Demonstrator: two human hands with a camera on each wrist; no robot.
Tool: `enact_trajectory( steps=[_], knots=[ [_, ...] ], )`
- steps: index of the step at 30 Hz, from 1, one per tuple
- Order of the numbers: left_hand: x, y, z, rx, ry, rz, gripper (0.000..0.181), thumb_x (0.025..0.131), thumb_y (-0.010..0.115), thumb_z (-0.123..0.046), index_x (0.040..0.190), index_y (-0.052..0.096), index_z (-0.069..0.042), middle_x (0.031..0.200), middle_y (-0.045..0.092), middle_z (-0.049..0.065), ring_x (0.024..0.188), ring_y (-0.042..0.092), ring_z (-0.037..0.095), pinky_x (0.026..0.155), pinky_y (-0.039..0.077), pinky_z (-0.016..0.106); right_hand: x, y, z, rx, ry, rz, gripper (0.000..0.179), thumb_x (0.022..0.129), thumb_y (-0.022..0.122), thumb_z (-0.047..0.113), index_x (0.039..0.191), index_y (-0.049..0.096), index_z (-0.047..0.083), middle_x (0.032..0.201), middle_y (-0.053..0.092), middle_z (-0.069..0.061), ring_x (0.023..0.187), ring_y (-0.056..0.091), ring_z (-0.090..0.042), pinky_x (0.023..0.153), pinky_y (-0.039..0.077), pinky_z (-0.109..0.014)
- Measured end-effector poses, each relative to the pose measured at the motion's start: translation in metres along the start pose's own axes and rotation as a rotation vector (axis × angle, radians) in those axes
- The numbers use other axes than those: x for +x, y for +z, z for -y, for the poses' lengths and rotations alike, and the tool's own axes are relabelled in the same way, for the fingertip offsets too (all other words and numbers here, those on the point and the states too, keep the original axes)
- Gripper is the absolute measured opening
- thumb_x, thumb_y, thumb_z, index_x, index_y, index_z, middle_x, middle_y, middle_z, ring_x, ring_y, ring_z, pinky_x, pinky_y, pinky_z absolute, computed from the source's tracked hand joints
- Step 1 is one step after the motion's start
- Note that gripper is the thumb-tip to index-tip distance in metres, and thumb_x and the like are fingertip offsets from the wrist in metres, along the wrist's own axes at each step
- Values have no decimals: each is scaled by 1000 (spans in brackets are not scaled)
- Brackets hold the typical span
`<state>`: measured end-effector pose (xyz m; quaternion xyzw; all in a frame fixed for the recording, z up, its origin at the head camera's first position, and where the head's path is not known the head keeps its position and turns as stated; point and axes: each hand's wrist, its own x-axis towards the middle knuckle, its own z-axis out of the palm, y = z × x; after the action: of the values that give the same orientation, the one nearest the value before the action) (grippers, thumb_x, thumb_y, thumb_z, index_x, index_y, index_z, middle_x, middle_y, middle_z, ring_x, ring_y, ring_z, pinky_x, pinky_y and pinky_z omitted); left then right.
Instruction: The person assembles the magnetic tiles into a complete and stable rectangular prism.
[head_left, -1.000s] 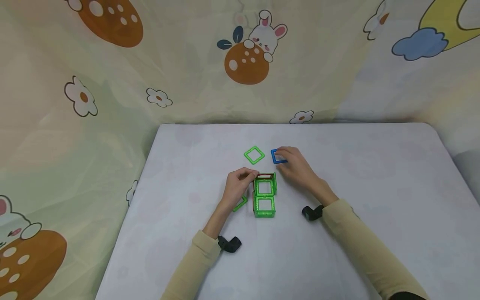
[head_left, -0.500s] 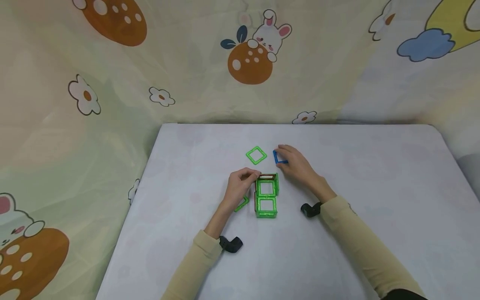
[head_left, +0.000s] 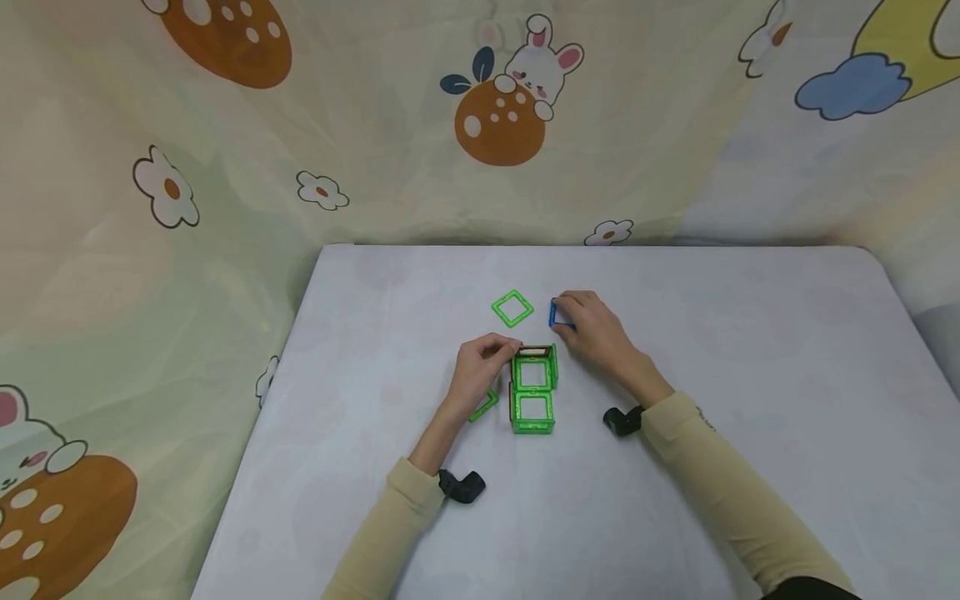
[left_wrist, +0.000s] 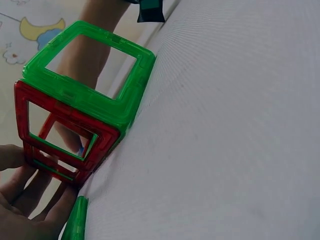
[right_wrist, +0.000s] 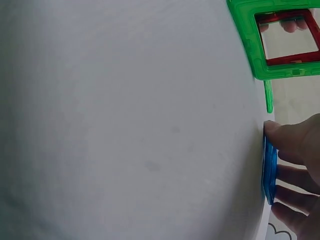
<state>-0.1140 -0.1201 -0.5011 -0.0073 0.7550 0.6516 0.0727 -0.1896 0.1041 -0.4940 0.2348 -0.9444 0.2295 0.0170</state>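
A hollow block of green and red magnetic tiles [head_left: 532,391] stands mid-table, two squares long. My left hand [head_left: 474,368] pinches its far left corner. In the left wrist view, the thumb and fingertips meet the far end of the red side [left_wrist: 102,150]; a green tile [left_wrist: 137,85] forms the near end. Beyond the block, my right hand [head_left: 596,335] grips a blue square magnetic tile [head_left: 552,313]. The right wrist view shows this blue tile [right_wrist: 268,172] edge-on between thumb and fingers. In the head view, the right hand covers part of it.
A loose green square tile [head_left: 502,317] lies flat behind the block. Another green tile [head_left: 483,411] sits left of the block, partly hidden by the left wrist. White cloth covers the table [head_left: 712,333], with a printed curtain [head_left: 375,108] behind its far edge.
The blue tile has shifted slightly right within the right hand, so less of it shows past the fingers. My left hand keeps its hold on the block's corner.
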Motion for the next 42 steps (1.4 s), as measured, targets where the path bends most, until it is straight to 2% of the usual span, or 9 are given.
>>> enact_trajectory(
  steps=[9,14,19,26,31,42],
  knots=[
    [0,0,-1,-18,-6,-2,26,99,70,-33,108,78,-10,111,76,9,107,70,24,100,50,42,-4,-1,4,-67,47,-18,54,91,80,26,134,61,-2,127,62,-23,116,58,-37,94,54,-49],
    [0,1,-1,-12,-1,7,27,99,70,-35,108,78,-10,111,75,9,106,70,24,100,50,42,-6,-3,6,-78,64,-23,54,91,80,26,133,62,-2,125,63,-24,114,58,-38,92,55,-48],
    [1,2,0,0,6,14,24,100,68,-34,107,79,-13,109,76,4,104,70,20,98,51,40,-10,-5,7,-98,38,-38,51,92,79,25,133,64,-1,123,63,-25,112,59,-38,89,56,-47],
    [1,0,0,-15,-1,12,23,100,68,-32,108,79,-12,110,75,3,106,68,17,96,51,35,-16,-12,10,-108,-13,-36,40,94,75,23,131,71,8,111,57,-25,96,52,-35,71,52,-43],
    [1,0,1,-27,3,14,23,100,68,-30,108,79,-11,111,75,4,108,68,19,99,51,37,-20,-16,12,-83,-7,-46,35,93,75,23,124,73,6,111,56,-24,95,51,-34,73,50,-43],
    [1,0,0,-31,4,20,22,100,69,-28,107,78,-10,111,75,6,108,69,21,102,51,40,-33,-25,18,-11,9,-69,38,92,79,26,124,73,6,114,57,-22,91,56,-29,76,53,-40]
  ],
)
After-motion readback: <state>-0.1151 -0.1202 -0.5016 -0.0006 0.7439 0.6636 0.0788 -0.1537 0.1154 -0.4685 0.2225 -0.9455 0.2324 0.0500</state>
